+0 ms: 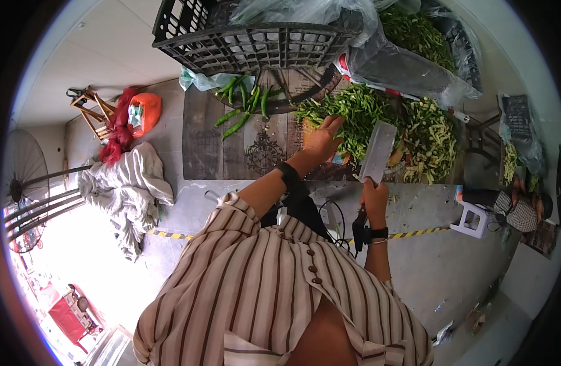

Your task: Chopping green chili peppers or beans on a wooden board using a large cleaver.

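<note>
My right hand [375,200] grips the handle of a cleaver [377,148]. Its broad metal blade is over the right edge of a heap of chopped green peppers [360,112]. At the left side of that heap is my left hand [324,136], its fingers against the cut pieces and some fingertips partly hidden. Under the heap, only bits of an orange board or sheet show. A second, paler heap of chopped pieces [429,142] lies to the right of the blade. Several whole green peppers [244,107] lie on the patterned tabletop [207,155] to the left.
Behind the peppers stands a black plastic crate [262,45]. Clear plastic bagging [395,64] and a bag of chopped greens [417,34] are at the back right. Another person [518,210] is at far right near a white stool [473,219]. Cloth [125,187] lies left.
</note>
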`<move>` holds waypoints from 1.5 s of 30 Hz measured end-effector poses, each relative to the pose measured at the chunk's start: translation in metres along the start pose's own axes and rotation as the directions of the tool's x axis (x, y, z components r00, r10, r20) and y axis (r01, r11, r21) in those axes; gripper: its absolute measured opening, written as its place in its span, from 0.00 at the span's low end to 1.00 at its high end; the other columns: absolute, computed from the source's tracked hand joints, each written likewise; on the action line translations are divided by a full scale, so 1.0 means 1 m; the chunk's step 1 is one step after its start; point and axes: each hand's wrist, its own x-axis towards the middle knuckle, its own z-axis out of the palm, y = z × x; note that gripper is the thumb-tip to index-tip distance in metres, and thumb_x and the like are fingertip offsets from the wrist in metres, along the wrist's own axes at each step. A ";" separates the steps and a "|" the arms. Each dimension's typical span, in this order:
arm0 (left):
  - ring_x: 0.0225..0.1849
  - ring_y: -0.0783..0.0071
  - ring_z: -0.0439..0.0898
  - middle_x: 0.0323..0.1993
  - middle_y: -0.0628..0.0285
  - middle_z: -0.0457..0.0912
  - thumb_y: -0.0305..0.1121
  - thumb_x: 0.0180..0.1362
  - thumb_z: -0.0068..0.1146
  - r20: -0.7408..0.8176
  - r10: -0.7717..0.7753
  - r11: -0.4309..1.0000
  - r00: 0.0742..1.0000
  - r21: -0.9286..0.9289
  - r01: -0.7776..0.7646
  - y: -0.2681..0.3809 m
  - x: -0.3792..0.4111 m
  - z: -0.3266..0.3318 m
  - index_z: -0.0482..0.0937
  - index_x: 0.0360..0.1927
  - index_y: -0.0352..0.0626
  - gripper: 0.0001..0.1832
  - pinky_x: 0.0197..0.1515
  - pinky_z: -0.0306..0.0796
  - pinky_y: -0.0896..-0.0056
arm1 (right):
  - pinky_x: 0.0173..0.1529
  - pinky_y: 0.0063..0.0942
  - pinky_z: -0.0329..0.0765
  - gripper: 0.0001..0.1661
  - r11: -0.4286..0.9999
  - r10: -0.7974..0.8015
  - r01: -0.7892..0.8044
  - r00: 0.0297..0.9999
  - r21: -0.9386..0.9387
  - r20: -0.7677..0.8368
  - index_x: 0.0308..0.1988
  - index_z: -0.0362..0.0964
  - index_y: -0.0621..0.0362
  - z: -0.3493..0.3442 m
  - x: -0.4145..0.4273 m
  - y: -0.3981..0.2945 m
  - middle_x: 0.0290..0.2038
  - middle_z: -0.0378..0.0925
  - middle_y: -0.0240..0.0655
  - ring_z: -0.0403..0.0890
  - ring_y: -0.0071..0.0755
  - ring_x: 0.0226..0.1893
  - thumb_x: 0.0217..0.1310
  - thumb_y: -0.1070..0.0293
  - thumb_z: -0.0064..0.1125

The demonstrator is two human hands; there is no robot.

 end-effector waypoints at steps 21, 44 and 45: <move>0.45 0.53 0.72 0.38 0.56 0.77 0.30 0.45 0.60 -0.463 -0.189 0.776 0.866 0.470 0.421 -0.108 -0.070 -0.143 0.79 0.37 0.43 0.12 0.48 0.67 0.58 | 0.14 0.25 0.63 0.16 0.998 -0.064 0.066 0.992 -0.006 0.112 0.24 0.65 0.65 0.004 0.041 -0.007 0.09 0.63 0.30 0.64 0.23 0.08 0.60 0.65 0.51; 0.38 0.57 0.74 0.31 0.60 0.76 0.29 0.45 0.57 -0.249 -0.040 0.863 0.968 0.480 0.159 -0.089 -0.119 -0.087 0.78 0.35 0.44 0.11 0.43 0.69 0.61 | 0.29 0.44 0.70 0.18 0.694 -0.388 0.596 0.782 -0.404 0.488 0.23 0.69 0.70 0.063 0.033 -0.028 0.20 0.72 0.54 0.76 0.55 0.24 0.58 0.64 0.53; 0.38 0.57 0.74 0.31 0.60 0.76 0.29 0.44 0.57 -0.294 -0.047 0.882 0.955 0.437 0.178 -0.088 -0.118 -0.088 0.77 0.34 0.44 0.10 0.43 0.70 0.61 | 0.29 0.44 0.70 0.18 0.692 -0.385 0.595 0.783 -0.409 0.488 0.23 0.69 0.70 0.070 0.029 -0.030 0.20 0.72 0.54 0.76 0.55 0.24 0.58 0.64 0.53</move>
